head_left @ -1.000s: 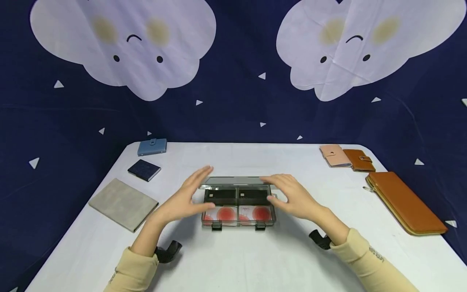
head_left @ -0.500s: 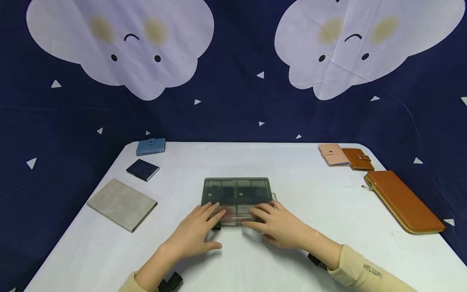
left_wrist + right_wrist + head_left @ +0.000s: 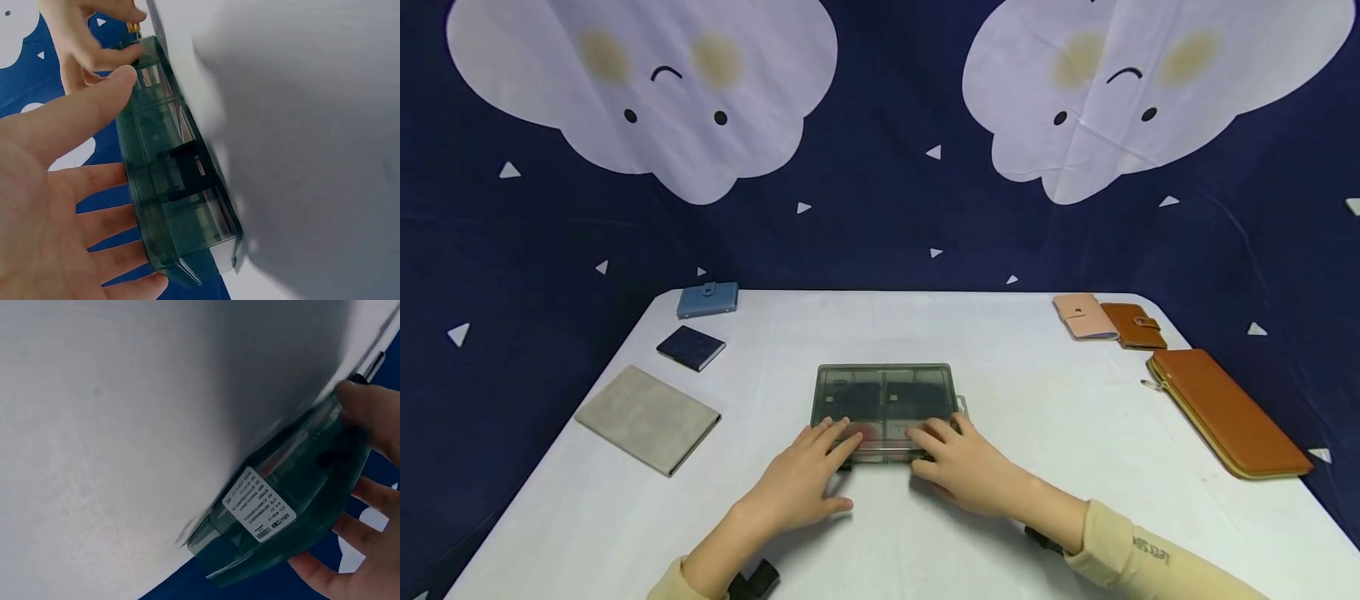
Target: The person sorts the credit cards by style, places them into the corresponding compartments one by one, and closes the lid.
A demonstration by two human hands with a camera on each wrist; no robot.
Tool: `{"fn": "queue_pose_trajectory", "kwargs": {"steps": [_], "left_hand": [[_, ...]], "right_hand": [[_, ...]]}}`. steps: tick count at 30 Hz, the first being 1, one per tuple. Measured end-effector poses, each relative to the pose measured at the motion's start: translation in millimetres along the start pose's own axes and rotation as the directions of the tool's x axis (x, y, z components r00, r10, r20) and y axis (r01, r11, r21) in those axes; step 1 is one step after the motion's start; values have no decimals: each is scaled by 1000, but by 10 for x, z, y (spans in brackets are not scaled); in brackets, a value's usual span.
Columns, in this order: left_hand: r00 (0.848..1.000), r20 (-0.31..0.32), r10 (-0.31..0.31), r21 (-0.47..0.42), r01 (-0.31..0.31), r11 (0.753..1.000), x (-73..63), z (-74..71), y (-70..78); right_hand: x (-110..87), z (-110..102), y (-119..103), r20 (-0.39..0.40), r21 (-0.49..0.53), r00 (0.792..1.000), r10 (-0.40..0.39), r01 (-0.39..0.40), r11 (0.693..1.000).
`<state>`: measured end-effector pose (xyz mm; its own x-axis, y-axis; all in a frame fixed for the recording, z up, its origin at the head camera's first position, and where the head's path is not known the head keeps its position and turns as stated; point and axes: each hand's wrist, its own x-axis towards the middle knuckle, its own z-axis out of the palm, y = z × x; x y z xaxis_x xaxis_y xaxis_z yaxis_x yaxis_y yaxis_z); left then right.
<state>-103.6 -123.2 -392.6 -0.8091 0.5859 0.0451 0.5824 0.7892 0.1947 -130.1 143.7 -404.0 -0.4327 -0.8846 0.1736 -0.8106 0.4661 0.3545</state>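
A translucent dark green plastic storage box (image 3: 880, 387) lies on the white table, its lid down over the compartments. Dark and red-and-white contents show through the lid. My left hand (image 3: 797, 483) rests its outstretched fingers on the lid's front left, the thumb pointing away from the box. Below, a black latch (image 3: 190, 172) shows on the front wall. My right hand (image 3: 966, 471) has bent fingers over the lid's front right and its thumb against the front edge, where the right latch is mostly hidden. A white printed label (image 3: 259, 503) is on the box's side.
At the left lie a grey notebook (image 3: 647, 421), a navy notebook (image 3: 691, 347) and a blue card holder (image 3: 707, 300). On the right are a pink card holder (image 3: 1085, 317), a brown one (image 3: 1133, 325) and a long brown zip wallet (image 3: 1228, 412). A cloud-patterned cloth (image 3: 880, 208) hangs behind.
One second ago the lid stood raised between both hands; it then came down. Both hands moved to the front edge. Since half a second ago, the right thumb has shifted onto the front right edge.
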Motion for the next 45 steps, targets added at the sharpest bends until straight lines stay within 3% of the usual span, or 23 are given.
{"fn": "queue_pose_trajectory", "kwargs": {"steps": [4, 10, 13, 17, 21, 26, 30, 33, 36, 39, 42, 45], "left_hand": [[1000, 7, -15, 1, 15, 1000, 14, -10, 4], [1000, 2, -29, 6, 29, 1000, 9, -22, 15], [1000, -1, -27, 7, 27, 1000, 10, -35, 26], [1000, -12, -23, -1, 23, 1000, 13, -37, 31], [999, -41, -4, 25, 5, 1000, 30, 2, 12], [998, -50, -28, 164, 36, 986, 111, -16, 72], [990, -91, -105, 354, 131, 926, 235, 31, 133], [977, -138, -161, 492, 209, 845, 328, 89, 179], [966, -157, -207, 580, 259, 772, 399, 146, 230], [955, -143, -260, 608, 292, 738, 447, 173, 276], [949, -86, -305, 582, 296, 758, 461, 155, 304], [951, -14, -308, 477, 277, 834, 437, 94, 296]], "right_hand": [[10, -27, 46, -16, 177, 997, 77, -73, 981], [24, -59, 91, 44, 440, 979, 201, -200, 876], [25, -51, 95, 53, 474, 974, 221, -219, 853], [32, -36, 81, 30, 466, 970, 241, -227, 855], [45, -41, 84, 54, 476, 964, 261, -255, 842], [55, -73, 97, 81, 489, 963, 256, -262, 832], [67, -98, 94, 44, 467, 970, 239, -232, 853], [82, -117, 89, 30, 447, 972, 233, -222, 867], [96, -128, 79, 40, 437, 971, 235, -228, 870], [100, -128, 69, 52, 436, 971, 235, -234, 869], [98, -128, 62, 47, 434, 971, 233, -230, 871], [92, -129, 62, 38, 426, 972, 232, -225, 876]]}}
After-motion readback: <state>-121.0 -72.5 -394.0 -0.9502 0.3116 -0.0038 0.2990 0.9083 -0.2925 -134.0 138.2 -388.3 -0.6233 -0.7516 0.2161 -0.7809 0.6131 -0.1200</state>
